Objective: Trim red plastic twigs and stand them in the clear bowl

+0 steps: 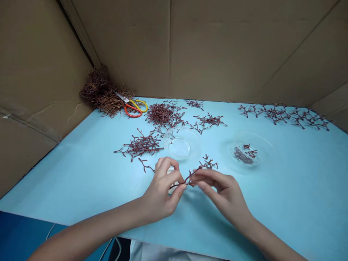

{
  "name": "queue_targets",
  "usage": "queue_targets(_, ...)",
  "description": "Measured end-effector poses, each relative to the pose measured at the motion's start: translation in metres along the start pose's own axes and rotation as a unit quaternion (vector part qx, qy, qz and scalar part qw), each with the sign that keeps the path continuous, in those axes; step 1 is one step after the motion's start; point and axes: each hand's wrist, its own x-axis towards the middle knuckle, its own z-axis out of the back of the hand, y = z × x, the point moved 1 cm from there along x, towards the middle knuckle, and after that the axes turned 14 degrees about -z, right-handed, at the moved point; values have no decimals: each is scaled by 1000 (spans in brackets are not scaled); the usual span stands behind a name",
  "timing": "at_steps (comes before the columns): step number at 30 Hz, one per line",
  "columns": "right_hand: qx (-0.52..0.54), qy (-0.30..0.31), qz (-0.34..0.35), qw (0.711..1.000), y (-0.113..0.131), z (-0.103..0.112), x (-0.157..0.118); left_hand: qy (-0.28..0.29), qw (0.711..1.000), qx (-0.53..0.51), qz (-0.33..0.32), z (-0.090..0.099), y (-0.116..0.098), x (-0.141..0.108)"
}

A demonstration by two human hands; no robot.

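A thin, knobbly reddish-brown branched twig (pixel 187 177) is held over the front part of the table. My left hand (pixel 165 186) pinches it between thumb and index finger. At the twig's right side, my right hand (pixel 223 192) has its fingertips and thumb closed around a short side shoot; the exact contact is partly hidden. Just beyond my right fingertips lie several small forked twig bits (pixel 209 163). Behind my left hand stands a clear round bowl (pixel 181 146). Something whitish shows partly under my left hand, mostly covered.
Twig piles (pixel 143 145) lie left and at the back centre (pixel 161 114). Scissors (pixel 133 107) with red and yellow handles rest by a tangled brown bundle (pixel 108 98). A second clear bowl (pixel 265 145) holds small pieces. Branched twigs (pixel 285 116) line the back right. Cardboard walls (pixel 217 50) enclose the table.
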Motion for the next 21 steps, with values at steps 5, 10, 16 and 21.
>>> queue_targets(5,-97,-63,18,993,13,18,6,39,996,82,-24,-2,1,0)
queue_targets(10,-165,-14,-17,986,16,17,6,40,983,160,-76,-6,0,-2)
queue_targets(16,-207,-39,23,977,19,30,7,-25,987,98,-121,7,-2,-2)
queue_targets(21,-240,27,121,963,24,32,5,28,998,-60,11,15,4,5)
